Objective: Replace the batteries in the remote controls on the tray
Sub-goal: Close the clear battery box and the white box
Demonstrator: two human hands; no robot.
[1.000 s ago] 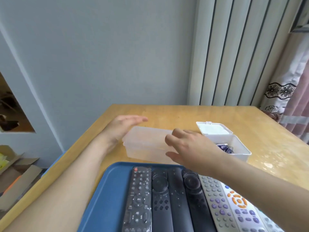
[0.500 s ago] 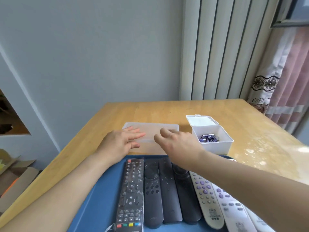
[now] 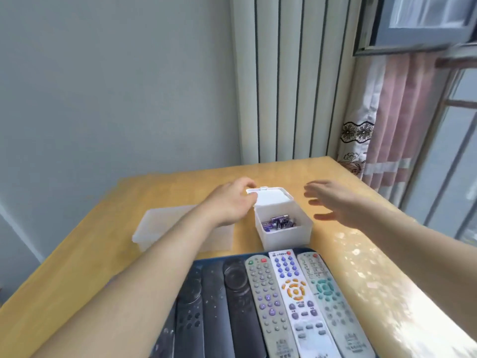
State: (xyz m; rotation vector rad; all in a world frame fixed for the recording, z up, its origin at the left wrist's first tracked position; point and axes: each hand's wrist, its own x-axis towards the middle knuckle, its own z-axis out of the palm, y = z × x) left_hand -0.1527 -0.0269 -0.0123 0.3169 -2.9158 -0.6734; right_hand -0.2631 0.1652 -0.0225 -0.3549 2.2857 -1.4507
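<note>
The left hand [image 3: 229, 204] is at the left corner of the lid [image 3: 271, 198]. Its fingers curl over that corner with the thumb just under it. Whether they pinch the lid or only brush it I cannot tell. The right hand [image 3: 333, 202] hangs on the other side, fingers spread and slack, holding nothing and apart from everything. The two hands are well apart, with the box [image 3: 286, 235] between them.

The box stands open, its lid tipped back on the far side. Purple batteries [image 3: 277, 223] lie loose in the bottom, below and between the hands. Under the left forearm sits a clear tub [image 3: 160, 223]; nothing shows in it.

Nearer the body than both hands is the tray [image 3: 214, 260], its far rim close to the box. The remotes [image 3: 294, 293] lie on it side by side, keys up: dark ones below the left arm, then a grey one, a white one with orange keys and a grey one with green keys toward the right arm. All rests on a wooden table [image 3: 361, 257]. Beyond the right hand hang a curtain [image 3: 402, 125] and a window [image 3: 454, 164].

As I judge it, the task has hardly begun. No remote is turned over, no back cover is off, and no battery is out of the box or in a hand. The supply is merely open and in reach. Left to do: take up each remote, open its back, pull the old cells, fit new ones and close it.
</note>
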